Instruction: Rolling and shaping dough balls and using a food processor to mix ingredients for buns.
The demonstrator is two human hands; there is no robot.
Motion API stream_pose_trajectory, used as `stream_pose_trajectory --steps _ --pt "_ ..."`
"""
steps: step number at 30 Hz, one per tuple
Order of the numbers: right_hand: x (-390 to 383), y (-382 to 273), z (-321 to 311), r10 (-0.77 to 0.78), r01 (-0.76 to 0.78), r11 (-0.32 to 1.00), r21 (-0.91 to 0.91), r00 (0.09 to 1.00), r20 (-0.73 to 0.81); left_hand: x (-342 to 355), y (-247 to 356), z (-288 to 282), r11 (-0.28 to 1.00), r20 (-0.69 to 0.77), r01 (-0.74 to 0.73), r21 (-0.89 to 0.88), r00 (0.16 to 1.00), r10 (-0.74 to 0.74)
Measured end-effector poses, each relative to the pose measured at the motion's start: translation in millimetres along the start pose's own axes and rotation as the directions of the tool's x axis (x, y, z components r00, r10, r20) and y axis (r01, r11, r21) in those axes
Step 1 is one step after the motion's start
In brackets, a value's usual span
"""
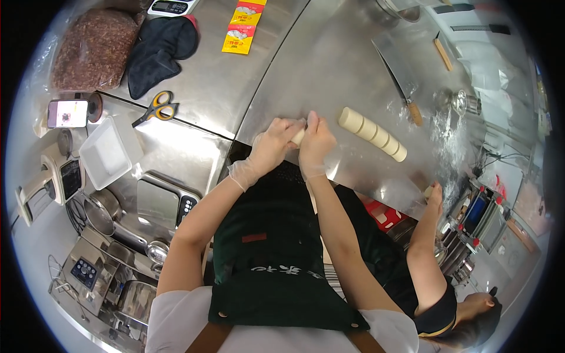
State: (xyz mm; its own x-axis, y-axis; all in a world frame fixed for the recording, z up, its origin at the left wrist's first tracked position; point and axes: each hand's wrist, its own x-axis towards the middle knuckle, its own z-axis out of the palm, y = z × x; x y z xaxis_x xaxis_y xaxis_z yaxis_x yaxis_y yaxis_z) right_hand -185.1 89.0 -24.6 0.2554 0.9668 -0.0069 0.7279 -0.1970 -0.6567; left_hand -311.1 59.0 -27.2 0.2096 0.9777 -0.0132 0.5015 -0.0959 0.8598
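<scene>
While I watch remotely, the left hand (272,145) and right hand (318,146) pinch a pale dough piece (298,138) between curled fingers (313,119) at the table's (318,65) near edge. I judge it light, soft, easily dented; grip its sides gently.

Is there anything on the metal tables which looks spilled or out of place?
White powder lies scattered in uneven patches near the small metal cup on the right; it looks spilled, though it may be deliberate. Nothing else stands out.
</scene>
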Motion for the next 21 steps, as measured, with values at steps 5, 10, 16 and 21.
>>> stream_pose_trajectory --steps 5,10,16,21 --pt "-13 17 2 -0.063 0.056 0.992 -0.109 0.996 -0.059 -12 19 -8 0.998 0.049 0.028 0.052 0.998 -0.031" --pt "-9 11 0 -0.019 0.016 0.999 -0.045 0.997 -0.08 -2 19 -2 0.991 0.055 0.113 0.064 0.992 -0.117" --pt "20 -5 -1 -0.001 0.001 1.0 -0.001 1.0 0.001 16 7 5 0.995 -0.195 -0.077 0.064 0.977 0.088" --pt "28 12 11 -0.283 0.263 0.949 -0.175 0.954 -0.1 25 -13 5 0.975 -0.15 0.186 -0.125 0.968 -0.204"
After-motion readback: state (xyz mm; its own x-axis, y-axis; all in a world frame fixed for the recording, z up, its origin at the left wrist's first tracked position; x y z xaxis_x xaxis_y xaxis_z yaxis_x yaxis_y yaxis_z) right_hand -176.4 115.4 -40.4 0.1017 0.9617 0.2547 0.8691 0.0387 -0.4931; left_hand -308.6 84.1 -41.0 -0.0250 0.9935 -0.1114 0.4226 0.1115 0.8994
